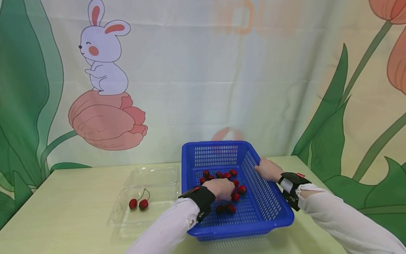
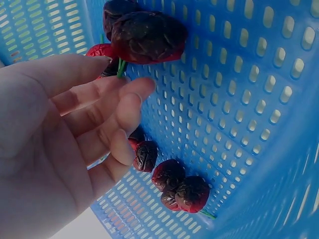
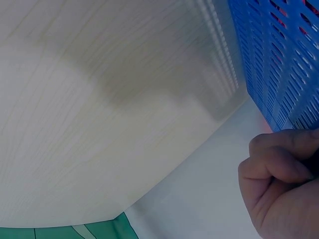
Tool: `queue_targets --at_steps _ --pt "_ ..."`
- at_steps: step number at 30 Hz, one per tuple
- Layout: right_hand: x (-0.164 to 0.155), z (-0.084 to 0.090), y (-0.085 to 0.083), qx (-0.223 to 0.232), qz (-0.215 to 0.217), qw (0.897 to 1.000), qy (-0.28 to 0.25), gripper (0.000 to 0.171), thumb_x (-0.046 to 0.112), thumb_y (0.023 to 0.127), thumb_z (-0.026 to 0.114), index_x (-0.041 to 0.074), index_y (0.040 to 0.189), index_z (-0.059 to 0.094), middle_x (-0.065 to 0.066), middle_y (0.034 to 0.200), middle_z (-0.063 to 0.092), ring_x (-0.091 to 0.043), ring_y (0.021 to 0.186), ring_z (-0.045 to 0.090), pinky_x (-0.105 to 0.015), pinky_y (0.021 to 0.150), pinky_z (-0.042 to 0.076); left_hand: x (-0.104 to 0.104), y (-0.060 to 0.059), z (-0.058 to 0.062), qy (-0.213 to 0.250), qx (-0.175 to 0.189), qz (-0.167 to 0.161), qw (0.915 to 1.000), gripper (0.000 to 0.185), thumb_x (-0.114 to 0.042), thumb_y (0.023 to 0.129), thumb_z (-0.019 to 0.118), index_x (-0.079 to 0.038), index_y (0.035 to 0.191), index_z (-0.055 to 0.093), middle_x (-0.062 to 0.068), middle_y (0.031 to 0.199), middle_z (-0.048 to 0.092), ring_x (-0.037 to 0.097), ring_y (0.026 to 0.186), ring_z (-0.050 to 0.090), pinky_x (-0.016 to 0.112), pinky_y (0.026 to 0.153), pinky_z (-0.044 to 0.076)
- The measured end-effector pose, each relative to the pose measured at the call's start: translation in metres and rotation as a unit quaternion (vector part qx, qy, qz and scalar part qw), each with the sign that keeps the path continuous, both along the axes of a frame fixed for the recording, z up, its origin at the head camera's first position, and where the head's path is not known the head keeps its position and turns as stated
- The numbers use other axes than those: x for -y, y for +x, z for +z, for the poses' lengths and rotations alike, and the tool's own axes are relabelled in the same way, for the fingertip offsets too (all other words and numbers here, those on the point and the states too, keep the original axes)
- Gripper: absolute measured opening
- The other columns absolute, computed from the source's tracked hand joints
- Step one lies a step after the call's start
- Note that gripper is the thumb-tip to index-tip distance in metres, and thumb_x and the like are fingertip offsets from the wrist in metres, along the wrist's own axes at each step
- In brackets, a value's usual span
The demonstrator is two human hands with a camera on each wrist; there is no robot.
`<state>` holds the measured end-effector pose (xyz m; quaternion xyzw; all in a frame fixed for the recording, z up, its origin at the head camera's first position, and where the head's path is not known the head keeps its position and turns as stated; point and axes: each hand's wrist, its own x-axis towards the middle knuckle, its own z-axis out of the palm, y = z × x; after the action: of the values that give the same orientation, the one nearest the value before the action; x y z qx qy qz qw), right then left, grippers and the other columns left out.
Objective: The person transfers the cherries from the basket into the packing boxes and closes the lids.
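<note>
On a pale yellow-green counter (image 1: 73, 197), seen from the head view, stands a blue slotted plastic basket (image 1: 269, 206), backed by a printed cloth backdrop (image 1: 203, 77) of a white rabbit (image 1: 103, 53) on a pink tulip among green leaves. Dark red cherries (image 1: 233, 173) lie scattered on the basket floor. The left hand (image 1: 220, 188) is inside the basket, low over the cherries and hiding some of them; from here its grip cannot be made out. The right hand (image 1: 269, 170) rests on the basket's right rim, fingers over the edge. Left of the basket, just beside it, lies an open clear plastic clamshell box (image 1: 149, 197) with a pair of cherries (image 1: 138, 203) joined by their stems in its near half.

In the left wrist view the left hand (image 2: 55, 149) is relaxed and partly spread, fingers (image 2: 124, 107) gently bent, gripping nothing. A cluster of cherries (image 2: 144, 35) with green stems lies just past the fingertips, and more cherries (image 2: 177, 184) lie near the little finger on the slotted floor of the basket (image 2: 249, 99).

In the right wrist view the right hand (image 3: 281, 179) shows curled fingers against the basket's outer wall (image 3: 279, 59); how firmly they grip it I cannot tell. The counter (image 3: 99, 114) spreads beneath, its rounded corner ending above a strip of the green-printed backdrop (image 3: 89, 230).
</note>
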<state>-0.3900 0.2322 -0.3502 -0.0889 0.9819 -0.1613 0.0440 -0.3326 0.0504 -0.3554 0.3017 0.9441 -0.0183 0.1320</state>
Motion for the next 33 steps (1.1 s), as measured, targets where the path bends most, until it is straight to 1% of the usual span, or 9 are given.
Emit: queue_targets --at_steps 6,10,12,15,21,25,28,31,33 --pt "-0.001 -0.002 -0.002 0.001 -0.007 1.000 0.001 0.029 0.022 0.075 0.034 -0.004 0.086 0.038 -0.008 0.066 0.042 -0.016 0.053 0.042 -0.027 0.045 0.033 0.001 0.001 -0.001 0.006 0.030 0.005 0.9995 0.006 -0.013 0.070 0.045 -0.015 0.066 0.049 0.000 0.054 0.045 0.012 0.038 0.038 0.025 0.035 0.029" --pt "-0.001 -0.001 0.000 0.000 -0.006 1.000 0.003 0.032 0.022 0.075 0.034 -0.006 0.091 0.036 -0.009 0.070 0.043 -0.016 0.055 0.043 -0.028 0.046 0.034 0.000 0.001 -0.003 -0.001 0.012 0.000 0.9999 0.004 -0.013 0.067 0.047 -0.015 0.065 0.049 -0.002 0.056 0.045 0.011 0.040 0.040 0.024 0.037 0.030" --pt "-0.001 -0.001 0.000 -0.003 -0.002 1.000 0.006 0.033 0.021 0.075 0.034 -0.007 0.093 0.035 -0.008 0.070 0.042 -0.016 0.056 0.042 -0.028 0.047 0.033 -0.001 0.000 -0.005 -0.006 0.001 0.005 1.0000 0.003 -0.013 0.066 0.048 -0.014 0.065 0.050 -0.002 0.056 0.045 0.011 0.042 0.040 0.025 0.038 0.031" --pt "-0.001 0.000 0.001 -0.006 0.003 1.000 0.006 0.031 0.021 0.075 0.034 -0.006 0.090 0.037 -0.008 0.067 0.041 -0.016 0.054 0.042 -0.028 0.046 0.032 -0.003 0.000 -0.008 -0.012 -0.009 0.015 0.9998 0.002 -0.015 0.065 0.049 -0.014 0.063 0.050 -0.002 0.055 0.045 0.011 0.044 0.039 0.026 0.039 0.031" --pt "-0.001 0.003 0.003 -0.005 0.000 1.000 -0.001 0.028 0.020 0.074 0.034 -0.005 0.087 0.037 -0.008 0.067 0.041 -0.016 0.054 0.042 -0.027 0.046 0.032 -0.005 0.001 -0.008 -0.018 0.005 0.026 0.9995 0.004 -0.017 0.065 0.050 -0.014 0.064 0.049 -0.001 0.056 0.045 0.012 0.044 0.039 0.026 0.040 0.031" --pt "-0.002 0.000 0.002 -0.010 0.006 1.000 0.000 0.027 0.021 0.074 0.034 -0.004 0.084 0.039 -0.008 0.066 0.040 -0.016 0.053 0.041 -0.027 0.045 0.031 -0.006 0.002 -0.009 -0.028 0.010 0.023 0.9993 0.001 -0.016 0.067 0.050 -0.016 0.066 0.049 -0.001 0.058 0.045 0.012 0.046 0.039 0.026 0.042 0.031" --pt "-0.002 -0.002 0.001 -0.007 0.006 1.000 0.000 0.027 0.021 0.074 0.033 -0.004 0.084 0.039 -0.007 0.064 0.039 -0.016 0.052 0.040 -0.027 0.044 0.031 -0.008 0.003 -0.010 -0.033 0.009 0.013 0.9993 0.003 -0.015 0.068 0.048 -0.017 0.066 0.049 -0.002 0.059 0.044 0.013 0.048 0.039 0.027 0.043 0.031" --pt "-0.001 -0.001 0.001 -0.001 -0.002 1.000 -0.003 0.027 0.021 0.074 0.033 -0.003 0.083 0.039 -0.007 0.063 0.040 -0.016 0.051 0.041 -0.027 0.043 0.032 -0.009 0.003 -0.009 -0.023 0.006 0.009 0.9997 0.004 -0.014 0.068 0.048 -0.017 0.066 0.050 -0.002 0.059 0.045 0.012 0.048 0.041 0.027 0.042 0.032" --pt "-0.001 0.000 0.000 0.000 -0.008 1.000 -0.005 0.026 0.022 0.074 0.033 -0.002 0.083 0.039 -0.007 0.062 0.041 -0.015 0.051 0.042 -0.027 0.043 0.032 -0.009 0.003 -0.009 -0.012 0.006 0.014 0.9998 0.003 -0.014 0.067 0.049 -0.016 0.067 0.051 -0.002 0.058 0.044 0.013 0.046 0.041 0.027 0.040 0.033"
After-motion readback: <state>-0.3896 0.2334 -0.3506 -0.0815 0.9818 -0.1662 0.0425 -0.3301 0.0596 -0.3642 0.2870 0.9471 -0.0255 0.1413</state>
